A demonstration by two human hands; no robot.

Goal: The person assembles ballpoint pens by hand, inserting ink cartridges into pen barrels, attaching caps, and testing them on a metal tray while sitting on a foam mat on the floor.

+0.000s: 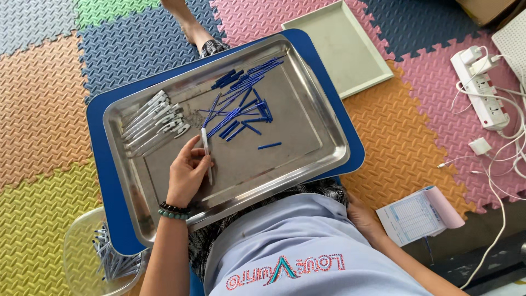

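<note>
My left hand (186, 172) rests inside a steel tray (307, 98) and holds a white pen barrel (206, 153) upright between thumb and fingers. A heap of thin blue refills and small blue caps (241, 107) lies in the tray's far middle. A row of white pen barrels (153, 123) lies at the tray's left end. One loose blue piece (269, 146) sits alone toward the right. My right hand (364, 219) is down by my right side below the tray, partly hidden by my shirt, next to a notepad (419, 215); its fingers do not show.
The steel tray sits on a blue board (104, 181) over my lap. A clear plastic bowl (82, 252) with several pens stands at lower left. An empty pale green tray (342, 44) lies beyond. A white power strip (482, 90) with cables lies right. Coloured foam mats cover the floor.
</note>
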